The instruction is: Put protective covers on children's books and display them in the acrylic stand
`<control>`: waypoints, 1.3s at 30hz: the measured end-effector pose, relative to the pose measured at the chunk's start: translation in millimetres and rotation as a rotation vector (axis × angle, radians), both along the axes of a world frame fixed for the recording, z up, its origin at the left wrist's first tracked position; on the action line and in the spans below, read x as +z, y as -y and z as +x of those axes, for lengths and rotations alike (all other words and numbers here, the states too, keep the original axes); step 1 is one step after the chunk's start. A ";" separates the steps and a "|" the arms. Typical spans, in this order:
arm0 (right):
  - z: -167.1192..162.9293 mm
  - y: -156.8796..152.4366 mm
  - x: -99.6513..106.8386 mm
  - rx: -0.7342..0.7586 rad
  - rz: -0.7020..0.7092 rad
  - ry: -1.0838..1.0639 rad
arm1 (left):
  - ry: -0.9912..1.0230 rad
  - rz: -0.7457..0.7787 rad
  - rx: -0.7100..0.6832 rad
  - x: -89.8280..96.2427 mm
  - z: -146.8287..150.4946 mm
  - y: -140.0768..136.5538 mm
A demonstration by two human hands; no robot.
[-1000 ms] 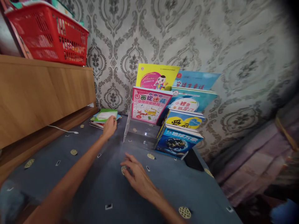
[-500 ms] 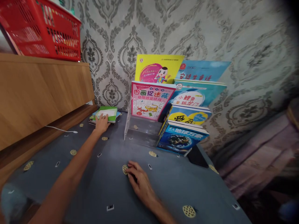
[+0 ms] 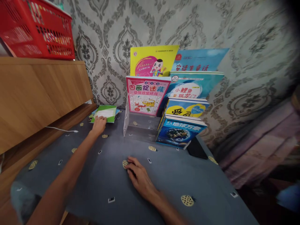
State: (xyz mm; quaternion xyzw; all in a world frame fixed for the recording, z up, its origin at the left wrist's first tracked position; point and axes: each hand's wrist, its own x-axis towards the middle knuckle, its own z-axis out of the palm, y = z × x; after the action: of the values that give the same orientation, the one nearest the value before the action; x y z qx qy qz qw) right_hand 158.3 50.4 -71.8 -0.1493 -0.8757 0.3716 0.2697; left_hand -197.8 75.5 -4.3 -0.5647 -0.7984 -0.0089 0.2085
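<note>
At the far left of the table, my left hand (image 3: 99,125) has its fingers bent over the near edge of a green book (image 3: 110,112) with a white panel. The book lies on top of a small pile, and edges of the books underneath show at its sides. My thumb is mostly hidden. My right hand (image 3: 140,180) rests on the cloth at the middle front, fingers loosely curved and apart, holding nothing. Beyond it stands a clear acrylic book rack (image 3: 140,131) with a pink picture book (image 3: 147,97) and a yellow book (image 3: 152,59) upright in its left side.
In the rack's right side stand several books, with a blue earth book (image 3: 179,132) in front. A black flat object (image 3: 197,148) lies beside it. A white cable (image 3: 63,128) runs from the wooden cabinet (image 3: 47,93), which carries a red basket (image 3: 51,31).
My left hand has drawn the green book slightly toward me, so it covers the front of the pile. My right hand stays about where it was; the view has shifted a little.
</note>
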 end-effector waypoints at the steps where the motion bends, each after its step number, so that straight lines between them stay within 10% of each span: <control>1: 0.2 -0.1 0.0 0.003 0.003 -0.001 | -0.005 -0.008 -0.001 0.3 2.7 1.9; 39: 0.6 0.7 2.6 0.006 -0.030 0.006 | -0.070 -0.261 -0.011 -11.3 121.4 87.1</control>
State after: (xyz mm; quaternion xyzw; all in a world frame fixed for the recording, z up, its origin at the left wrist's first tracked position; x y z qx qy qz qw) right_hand 158.9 49.7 -69.1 -0.1516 -0.8713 0.3850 0.2637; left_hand -76.4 -11.6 -15.6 -0.5915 -0.7818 0.1137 0.1610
